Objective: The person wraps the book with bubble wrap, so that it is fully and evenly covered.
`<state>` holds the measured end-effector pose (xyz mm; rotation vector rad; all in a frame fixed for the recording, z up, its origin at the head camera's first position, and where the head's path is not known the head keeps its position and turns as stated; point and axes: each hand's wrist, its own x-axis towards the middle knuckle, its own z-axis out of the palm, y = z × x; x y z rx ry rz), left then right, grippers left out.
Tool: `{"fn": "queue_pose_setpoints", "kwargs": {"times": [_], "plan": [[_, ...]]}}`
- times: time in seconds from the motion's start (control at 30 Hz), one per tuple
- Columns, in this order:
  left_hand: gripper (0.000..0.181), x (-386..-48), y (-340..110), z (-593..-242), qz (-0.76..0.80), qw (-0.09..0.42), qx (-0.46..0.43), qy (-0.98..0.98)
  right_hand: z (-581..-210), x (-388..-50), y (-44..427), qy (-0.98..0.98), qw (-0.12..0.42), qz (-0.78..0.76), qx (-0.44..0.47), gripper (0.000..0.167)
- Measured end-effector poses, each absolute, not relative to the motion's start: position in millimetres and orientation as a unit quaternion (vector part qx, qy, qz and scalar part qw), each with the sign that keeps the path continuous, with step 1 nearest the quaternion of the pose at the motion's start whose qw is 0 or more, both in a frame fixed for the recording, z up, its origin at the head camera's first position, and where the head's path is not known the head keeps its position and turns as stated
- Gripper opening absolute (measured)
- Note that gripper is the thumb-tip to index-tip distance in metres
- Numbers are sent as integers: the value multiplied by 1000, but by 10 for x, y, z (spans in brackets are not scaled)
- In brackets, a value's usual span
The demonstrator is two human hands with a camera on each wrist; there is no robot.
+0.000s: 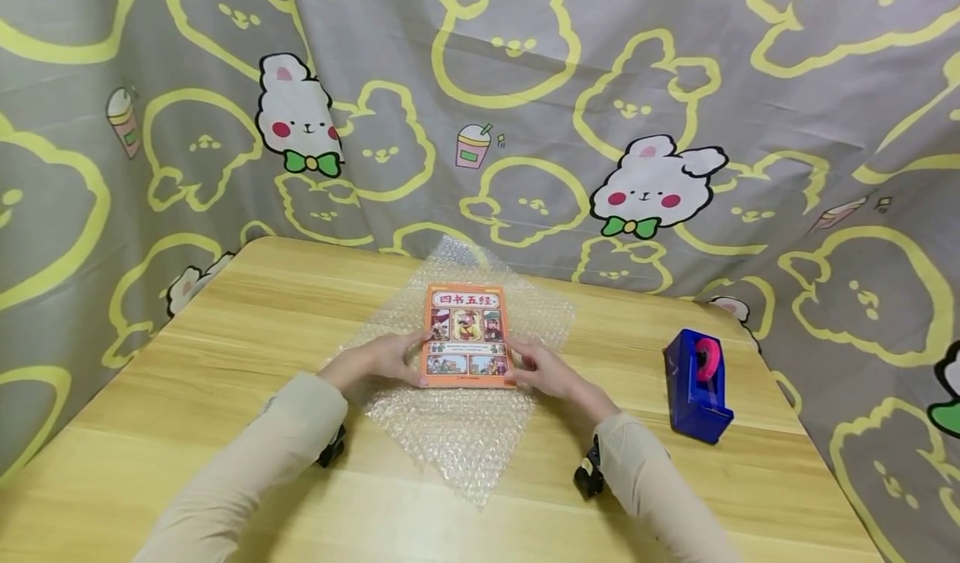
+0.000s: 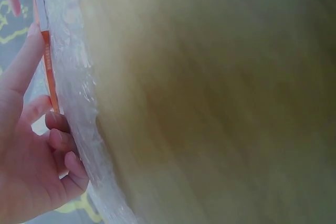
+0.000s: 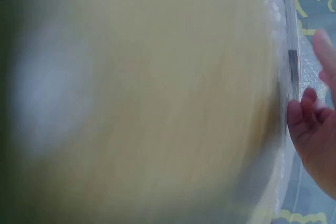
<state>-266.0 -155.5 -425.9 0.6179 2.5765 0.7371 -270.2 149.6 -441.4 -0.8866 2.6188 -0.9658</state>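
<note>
An orange book (image 1: 467, 338) with a cartoon cover and large Chinese characters lies face up on a sheet of bubble wrap (image 1: 472, 438), set diagonally to it. My left hand (image 1: 395, 357) holds the book's left side; in the left wrist view the thumb (image 2: 29, 51) touches it near the lower corner and the other fingers curl by the edge. On the opposite side my right hand (image 1: 545, 369) touches the right edge with bent fingers (image 3: 304, 114). Its thumb (image 3: 324, 51) stands off the cover in the right wrist view.
A blue tape dispenser (image 1: 697, 388) with a pink roll stands to the right on the wooden table (image 1: 247, 338). Behind the table hangs a grey curtain (image 1: 525, 129) with yellow outlines and rabbits. Black wrist cameras sit under both sleeves.
</note>
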Motion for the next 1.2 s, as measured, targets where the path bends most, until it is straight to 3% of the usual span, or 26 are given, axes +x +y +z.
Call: {"fn": "queue_pose_setpoints", "kwargs": {"times": [0.43, 0.63, 1.03, 1.2], "plan": [[93, -2653, -1547, -4237, 261, 203, 215, 919, -4260, -2339, 1592, 831, 219, -354, -368, 44], [92, -2640, -1550, -4229, 263, 210, 216, 917, -4389, -2298, 1636, 817, 232, -326, -415, 36], [93, -2647, -1546, -4263, 273, 208, 220, 913, -4432, -2308, 1617, 822, 214, -314, -423, 30], [93, -2639, -1542, -4242, 261, 212, 218, 916, -4465, -2331, 1602, 806, 234, -353, -414, 23]]}}
